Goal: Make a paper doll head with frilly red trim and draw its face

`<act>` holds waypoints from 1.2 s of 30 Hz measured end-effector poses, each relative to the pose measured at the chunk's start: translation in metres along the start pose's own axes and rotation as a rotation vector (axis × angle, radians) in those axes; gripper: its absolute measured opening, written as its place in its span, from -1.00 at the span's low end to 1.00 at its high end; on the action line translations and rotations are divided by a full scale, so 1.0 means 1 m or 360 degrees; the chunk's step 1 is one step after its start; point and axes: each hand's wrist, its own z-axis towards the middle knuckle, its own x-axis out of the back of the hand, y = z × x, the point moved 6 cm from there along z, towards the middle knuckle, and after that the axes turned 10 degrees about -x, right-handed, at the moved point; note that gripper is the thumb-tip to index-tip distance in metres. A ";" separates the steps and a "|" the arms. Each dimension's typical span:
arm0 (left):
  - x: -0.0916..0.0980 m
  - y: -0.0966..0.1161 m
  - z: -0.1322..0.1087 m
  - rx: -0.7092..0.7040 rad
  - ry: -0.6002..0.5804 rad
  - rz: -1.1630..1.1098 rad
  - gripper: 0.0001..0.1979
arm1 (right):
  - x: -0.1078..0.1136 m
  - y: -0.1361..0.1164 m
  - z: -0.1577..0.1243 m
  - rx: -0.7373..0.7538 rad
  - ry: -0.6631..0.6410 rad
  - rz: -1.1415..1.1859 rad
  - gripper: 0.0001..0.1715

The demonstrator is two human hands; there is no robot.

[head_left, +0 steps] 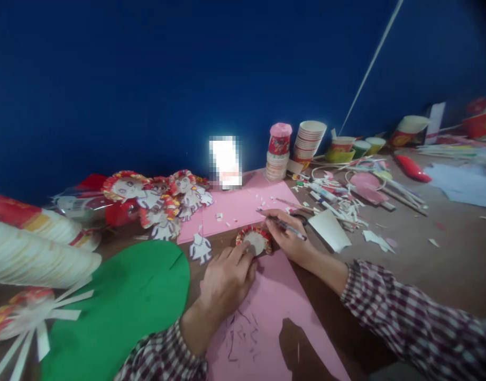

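Note:
My left hand (229,272) holds the near left edge of a small round paper disc (257,242) on the table, fingers bent over it. The disc has a pale centre and a curled red and yellow rim. My right hand (288,238), just right of it, is closed around a pen (290,228) that lies slanted across the fingers. A paper doll-body cutout (200,248) lies left of the disc. Below my hands is a pink sheet (266,317) with dark pen strokes. Several paper dolls (163,198) with drawn faces are heaped behind, to the left.
Stacked paper cups (40,254) lie at left beside a green sheet (147,296). More cups (310,140) stand near the blue wall. Markers and paper scraps (333,198) litter the right side. A bright pixelated patch (227,161) stands behind the pink paper (243,203).

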 end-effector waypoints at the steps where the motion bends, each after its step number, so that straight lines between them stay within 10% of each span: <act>1: 0.003 -0.003 -0.002 0.0035 0.0085 -0.0058 -0.81 | 0.000 0.000 0.000 -0.0009 0.0007 0.0043 -0.77; 7: 0.007 -0.037 -0.010 0.0485 0.0456 -0.0506 -0.85 | 0.018 -0.001 0.003 0.0132 0.0199 -0.0111 -0.76; 14: -0.001 -0.043 -0.011 0.0569 0.0482 -0.0653 -0.78 | 0.060 0.006 0.026 0.0269 0.0176 -0.0914 -0.52; 21: -0.006 -0.044 -0.011 0.0584 0.0430 -0.0711 -0.76 | 0.124 0.049 0.047 -0.0294 0.0481 -0.0804 -0.64; 36: -0.010 -0.049 -0.013 0.0590 0.0375 -0.0626 -0.76 | 0.114 0.074 0.045 -0.0404 0.0077 -0.1453 -0.74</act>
